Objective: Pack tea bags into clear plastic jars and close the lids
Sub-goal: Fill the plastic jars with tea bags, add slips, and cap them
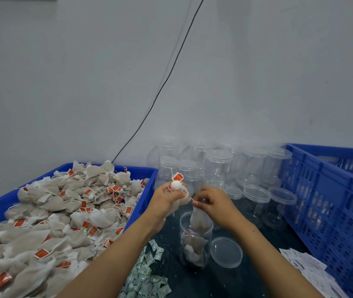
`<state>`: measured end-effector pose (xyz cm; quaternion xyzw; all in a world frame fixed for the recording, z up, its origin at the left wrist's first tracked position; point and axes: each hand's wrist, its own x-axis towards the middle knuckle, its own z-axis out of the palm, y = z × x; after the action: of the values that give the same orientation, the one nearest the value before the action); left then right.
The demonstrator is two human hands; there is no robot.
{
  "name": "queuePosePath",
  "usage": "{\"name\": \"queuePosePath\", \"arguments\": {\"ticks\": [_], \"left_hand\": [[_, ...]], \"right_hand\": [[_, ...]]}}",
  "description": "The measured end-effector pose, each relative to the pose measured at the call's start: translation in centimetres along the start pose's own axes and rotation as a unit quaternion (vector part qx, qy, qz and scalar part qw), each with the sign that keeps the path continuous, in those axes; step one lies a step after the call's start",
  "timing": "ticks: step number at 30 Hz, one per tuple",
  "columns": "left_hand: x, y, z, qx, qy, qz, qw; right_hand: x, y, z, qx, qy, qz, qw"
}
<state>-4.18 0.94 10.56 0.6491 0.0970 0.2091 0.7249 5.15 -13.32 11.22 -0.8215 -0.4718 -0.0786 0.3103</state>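
A: Head view: right hand [214, 203] pinches a tea bag [200, 220] hanging into the open jar [195, 239] below it; left hand [167, 201] grips spare bags.

B: Likely soft, light; pinch its top

Clear glossy plastic jar [195, 239], matt mesh-cloth tea bags [48, 214], perforated blue plastic crate [330, 203]

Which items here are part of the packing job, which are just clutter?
In use: left hand, right hand, tea bag, open jar, loose lid, tray of tea bags, empty jars.
Lying about: sachets, blue crate, cable.
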Motion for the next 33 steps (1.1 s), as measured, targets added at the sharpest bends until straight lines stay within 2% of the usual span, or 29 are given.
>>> {"name": "queuePosePath", "arguments": {"ticks": [4,7,9,12,16,20,26,28,30,32,33], "left_hand": [[0.2,-0.1,-0.5,0.069,-0.013,-0.026,0.997],[0.0,-0.3,-1.0,0.145,-0.037,-0.036,0.988],[-0.2,-0.5,-1.2,0.176,-0.035,-0.039,0.983],[-0.2,-0.4,-1.6,0.179,-0.024,-0.055,0.982],[0.3,-0.1,-2.1,0.206,0.035,-0.053,0.977],[0.3,0.3,-2.5,0.143,0.069,-0.048,0.986],[0.5,-0.1,-1.8,0.113,0.068,-0.064,0.989],[0.6,-0.4,-1.5,0.095,0.062,-0.057,0.992],[0.6,-0.5,-1.4,0.05,0.047,-0.054,0.996],[0.5,-0.5,-1.2,-0.011,0.018,-0.053,0.998],[0.5,-0.4,-1.1,-0.045,0.002,-0.054,0.998]], "right_hand": [[0.5,-0.3,0.1,-0.064,-0.075,0.01,0.995],[0.7,-0.7,0.4,-0.125,-0.158,0.014,0.979],[0.9,-1.0,0.6,-0.186,-0.178,-0.001,0.966],[1.4,-1.1,1.0,-0.257,-0.203,-0.011,0.945],[1.4,-1.4,1.9,-0.337,-0.255,-0.02,0.906],[1.5,-2.1,2.8,-0.36,-0.29,-0.038,0.886],[2.4,-2.2,2.8,-0.294,-0.416,0.071,0.857],[2.5,-2.6,2.1,-0.252,-0.434,0.111,0.858],[2.6,-3.0,0.8,-0.198,-0.38,0.125,0.895],[2.4,-2.7,-0.7,-0.036,-0.299,0.161,0.94],[2.2,-2.5,-1.2,0.065,-0.246,0.182,0.95]]}}
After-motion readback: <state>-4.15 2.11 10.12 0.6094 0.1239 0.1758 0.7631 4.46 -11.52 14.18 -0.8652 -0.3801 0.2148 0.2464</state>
